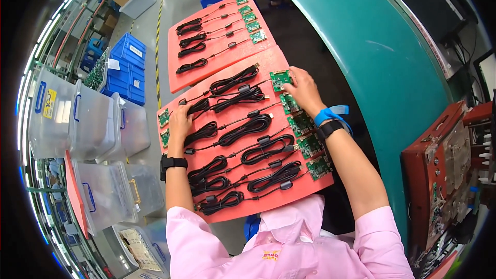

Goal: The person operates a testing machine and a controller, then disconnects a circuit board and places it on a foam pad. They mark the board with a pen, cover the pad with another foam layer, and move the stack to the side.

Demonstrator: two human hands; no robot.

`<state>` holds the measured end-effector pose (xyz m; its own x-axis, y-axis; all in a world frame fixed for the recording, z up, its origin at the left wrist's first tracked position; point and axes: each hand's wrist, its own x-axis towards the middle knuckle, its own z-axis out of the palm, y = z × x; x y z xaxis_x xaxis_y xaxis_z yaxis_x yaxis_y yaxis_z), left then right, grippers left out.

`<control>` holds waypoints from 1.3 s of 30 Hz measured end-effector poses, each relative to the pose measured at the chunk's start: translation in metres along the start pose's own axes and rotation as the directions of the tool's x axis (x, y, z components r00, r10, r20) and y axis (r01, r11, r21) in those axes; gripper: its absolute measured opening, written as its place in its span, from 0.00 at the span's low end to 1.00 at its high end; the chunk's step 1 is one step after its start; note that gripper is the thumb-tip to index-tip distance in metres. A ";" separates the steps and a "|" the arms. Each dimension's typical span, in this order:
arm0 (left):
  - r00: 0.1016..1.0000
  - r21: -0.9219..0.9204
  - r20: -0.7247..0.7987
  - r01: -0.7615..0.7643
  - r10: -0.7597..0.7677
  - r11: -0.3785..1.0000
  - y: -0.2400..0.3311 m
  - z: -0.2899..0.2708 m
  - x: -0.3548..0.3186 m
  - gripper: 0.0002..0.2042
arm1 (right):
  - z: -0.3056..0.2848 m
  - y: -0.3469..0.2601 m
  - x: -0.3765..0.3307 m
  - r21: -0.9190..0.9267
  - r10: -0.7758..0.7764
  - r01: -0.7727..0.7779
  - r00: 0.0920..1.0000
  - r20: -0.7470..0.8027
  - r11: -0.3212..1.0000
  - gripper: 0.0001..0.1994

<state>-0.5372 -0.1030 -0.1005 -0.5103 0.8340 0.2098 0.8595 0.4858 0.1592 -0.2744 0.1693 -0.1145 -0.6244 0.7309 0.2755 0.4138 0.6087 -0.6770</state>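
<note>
Coiled black cables (pixel 235 80) with green circuit boards at their ends lie in rows on a pink foam sheet (pixel 263 202) before me. At the far right corner of the sheet, my right hand (pixel 306 91) pinches the edge of a green circuit board (pixel 279 78). Further left, my left hand (pixel 180 125) has its fingers curled at a black cable bundle (pixel 199 106); their tips are partly hidden. Two small green boards (pixel 164 118) sit by the left edge, beside that hand. More boards (pixel 310 146) line the right edge, below my right hand.
Beyond lies a second pink foam sheet (pixel 217 75) with more cables and boards. A green bench (pixel 372 57) curves along the right, with a red case (pixel 431 165) nearby. Clear plastic bins (pixel 95 119) and blue crates (pixel 126 70) stand at left.
</note>
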 end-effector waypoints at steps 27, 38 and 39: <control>0.967 0.188 0.129 0.193 -0.219 0.963 0.000 -0.016 -0.004 0.17 | -0.009 -0.045 -0.010 -0.131 0.018 -0.019 1.000 -0.007 0.991 0.22; 0.921 -0.617 -0.187 -0.380 0.341 0.689 0.287 -0.073 -0.074 0.05 | -0.146 -0.086 -0.215 -0.029 -0.116 0.136 0.919 0.377 0.990 0.07; 0.898 -0.686 -0.150 -0.396 0.414 0.610 0.303 -0.068 -0.085 0.04 | -0.159 -0.079 -0.236 0.021 -0.130 0.132 0.917 0.378 0.991 0.06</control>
<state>-0.2359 -0.0443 -0.0049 -0.1069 0.9107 0.3991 0.7052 -0.2135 0.6761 -0.0547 -0.0019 -0.0181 -0.8763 0.4745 0.0829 0.3138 0.6929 -0.6492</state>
